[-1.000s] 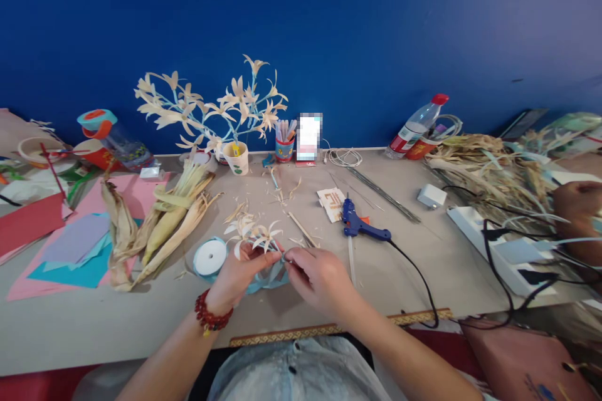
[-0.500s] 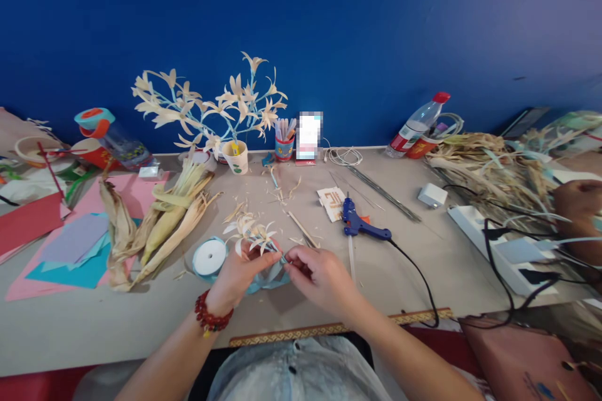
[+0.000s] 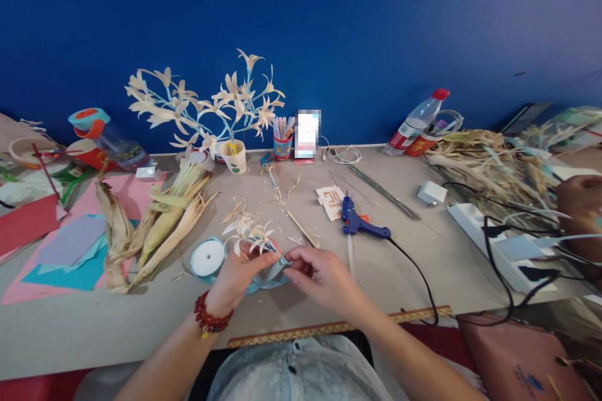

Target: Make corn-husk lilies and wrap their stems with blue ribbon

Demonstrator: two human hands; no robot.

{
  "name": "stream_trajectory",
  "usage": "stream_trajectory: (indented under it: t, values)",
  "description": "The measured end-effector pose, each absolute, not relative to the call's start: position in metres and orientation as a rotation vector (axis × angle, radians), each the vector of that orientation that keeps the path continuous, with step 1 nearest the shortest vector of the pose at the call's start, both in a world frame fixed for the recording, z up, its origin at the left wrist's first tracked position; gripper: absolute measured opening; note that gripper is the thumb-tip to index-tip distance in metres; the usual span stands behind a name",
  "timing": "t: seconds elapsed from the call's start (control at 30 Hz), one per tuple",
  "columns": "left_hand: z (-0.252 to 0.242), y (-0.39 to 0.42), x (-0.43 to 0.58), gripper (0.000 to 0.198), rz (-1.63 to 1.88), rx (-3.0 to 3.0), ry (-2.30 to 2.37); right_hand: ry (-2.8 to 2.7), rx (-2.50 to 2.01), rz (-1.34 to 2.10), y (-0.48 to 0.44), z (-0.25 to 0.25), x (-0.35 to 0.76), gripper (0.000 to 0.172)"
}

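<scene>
My left hand (image 3: pixel 239 276), with a red bead bracelet (image 3: pixel 211 318) at the wrist, is closed around the stems of a small spray of pale husk flowers (image 3: pixel 254 235). The blooms stick out beyond its fingers to the upper left. My right hand (image 3: pixel 327 276) pinches at the light-blue wrapped end of the stems; its fingertips partly hide what they grip. Loose light-blue ribbon (image 3: pixel 270 279) hangs below both hands. Just left of them lies a ribbon roll (image 3: pixel 207 257) with a white face. Husk scraps and a thin pale stick (image 3: pixel 301 227) lie beyond the hands.
A blue glue gun (image 3: pixel 360 220) with a black cord lies right, near a power strip (image 3: pixel 493 247). Corn husks (image 3: pixel 162 225) and coloured paper (image 3: pixel 66 263) cover the left. Behind stand a cup of husk flowers (image 3: pixel 234 158) and a bottle (image 3: pixel 414 125). Another person's hand (image 3: pixel 580 200) is far right.
My view has shifted slightly. Both hands stay at the flower stems in nearly the same place, with only a small shift of the right fingers.
</scene>
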State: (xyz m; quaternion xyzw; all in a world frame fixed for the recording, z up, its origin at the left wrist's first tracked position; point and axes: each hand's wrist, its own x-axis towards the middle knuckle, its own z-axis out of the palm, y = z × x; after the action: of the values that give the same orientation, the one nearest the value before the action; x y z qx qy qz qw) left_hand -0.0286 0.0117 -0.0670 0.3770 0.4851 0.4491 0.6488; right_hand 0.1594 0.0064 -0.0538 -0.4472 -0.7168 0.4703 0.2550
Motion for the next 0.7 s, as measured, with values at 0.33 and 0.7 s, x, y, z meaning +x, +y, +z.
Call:
stream_trajectory:
  t: [0.33,0.7]
  values:
    - [-0.070,0.011,-0.028,0.019,0.996,0.963,1.176,-1.990,-1.265,1.222,0.008,-0.061,0.158,0.013]
    - [-0.072,0.013,-0.029,0.020,0.990,0.919,1.138,-1.938,-1.211,1.288,0.006,-0.060,0.162,0.023]
